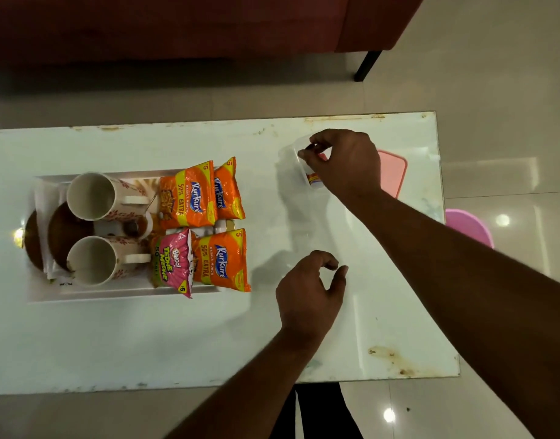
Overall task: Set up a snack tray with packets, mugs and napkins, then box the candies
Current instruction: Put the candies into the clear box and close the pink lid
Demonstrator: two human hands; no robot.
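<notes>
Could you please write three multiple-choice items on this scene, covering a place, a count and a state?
1. Where does the pink lid lie?
A. on the tray
B. on the table, beyond the right hand
C. on the floor

2. How many orange Kurkure packets are on the tray?
A. three
B. one
C. five

3. What is the left hand doing?
A. gripping a mug
B. pressing a packet
C. hovering empty above the table

Answers: 1 B, the lid shows past the right hand; 2 A, three orange packets plus one pink; 3 C, its curled fingers hold nothing.
</notes>
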